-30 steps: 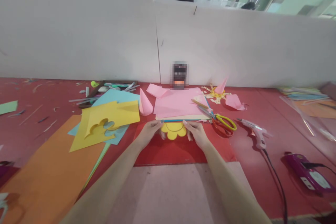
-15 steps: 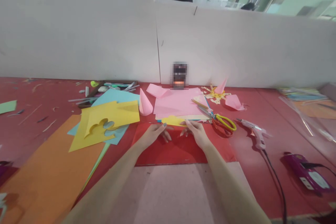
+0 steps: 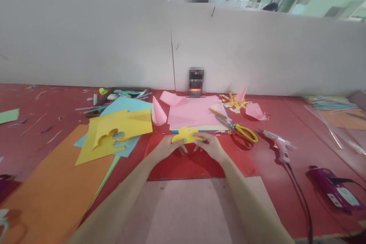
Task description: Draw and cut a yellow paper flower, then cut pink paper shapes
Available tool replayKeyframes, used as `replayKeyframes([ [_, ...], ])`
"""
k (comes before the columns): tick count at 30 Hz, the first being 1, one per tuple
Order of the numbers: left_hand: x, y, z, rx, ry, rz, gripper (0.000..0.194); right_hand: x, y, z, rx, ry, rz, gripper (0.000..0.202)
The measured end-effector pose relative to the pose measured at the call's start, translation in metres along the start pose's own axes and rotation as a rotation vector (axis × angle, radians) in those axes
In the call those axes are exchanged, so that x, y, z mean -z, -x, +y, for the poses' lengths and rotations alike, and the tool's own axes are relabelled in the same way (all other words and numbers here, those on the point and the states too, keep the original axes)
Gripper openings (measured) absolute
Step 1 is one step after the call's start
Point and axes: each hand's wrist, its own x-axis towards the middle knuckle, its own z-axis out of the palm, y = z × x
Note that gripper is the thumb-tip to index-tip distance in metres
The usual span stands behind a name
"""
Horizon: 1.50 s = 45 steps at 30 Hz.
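Observation:
Between my two hands is a yellow paper cutout (image 3: 185, 134) with a rounded, lobed top edge, held above a red sheet (image 3: 188, 166). My left hand (image 3: 168, 146) pinches its left end, thumb on the near face. At the right end my right hand (image 3: 211, 146) grips it the same way. Scissors (image 3: 246, 133) with yellow and red handles lie to the right of my right hand, beside a pencil (image 3: 217, 113). Behind the cutout lies a pink paper stack (image 3: 194, 112), with a pink paper cone (image 3: 158, 112) standing at its left.
On the left, yellow paper with a cut-out hole (image 3: 103, 124) overlaps blue and orange sheets (image 3: 54, 183). A glue gun (image 3: 278, 145) with a cord and a purple power box (image 3: 334, 188) lie at right. A white partition (image 3: 114, 38) stands behind the table.
The yellow cutout has tilted up toward me, so more of its face and lobed edge shows. My fingers have shifted slightly around its ends.

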Motion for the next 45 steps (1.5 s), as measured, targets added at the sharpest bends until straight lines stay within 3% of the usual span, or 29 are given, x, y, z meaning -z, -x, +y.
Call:
replayKeyframes([
  [4, -0.002, -0.002, -0.004, 0.034, 0.014, 0.029, 0.022, -0.002, -0.002, 0.001, -0.033, 0.009, 0.047, 0.038],
  [9, -0.004, -0.002, -0.005, 0.026, -0.025, 0.064, 0.024, -0.005, -0.003, 0.005, -0.035, 0.051, 0.079, 0.019],
  [16, -0.009, 0.002, -0.002, -0.062, -0.208, 0.131, 0.017, -0.004, 0.0, 0.007, 0.022, 0.161, 0.107, 0.018],
  [23, -0.01, -0.007, -0.004, -0.021, -0.131, 0.198, 0.018, -0.004, 0.0, 0.005, 0.043, 0.144, 0.171, 0.021],
  [30, -0.034, -0.031, 0.001, -0.013, 0.079, 0.314, 0.023, 0.002, -0.006, 0.009, 0.04, -0.074, 0.305, 0.025],
  [33, -0.045, -0.045, -0.001, -0.021, 0.137, 0.347, 0.026, 0.003, -0.006, 0.009, 0.064, -0.229, 0.417, 0.027],
  [36, -0.052, -0.05, -0.006, -0.035, 0.161, 0.366, 0.027, 0.004, -0.007, 0.01, 0.081, -0.302, 0.452, 0.026],
  [40, -0.054, -0.045, -0.009, -0.069, 0.163, 0.305, 0.024, 0.007, -0.01, 0.011, 0.095, -0.411, 0.445, 0.023],
  [45, -0.047, -0.037, -0.001, -0.047, 0.293, 0.008, 0.03, 0.019, -0.013, 0.008, 0.036, -0.641, 0.305, 0.021],
])
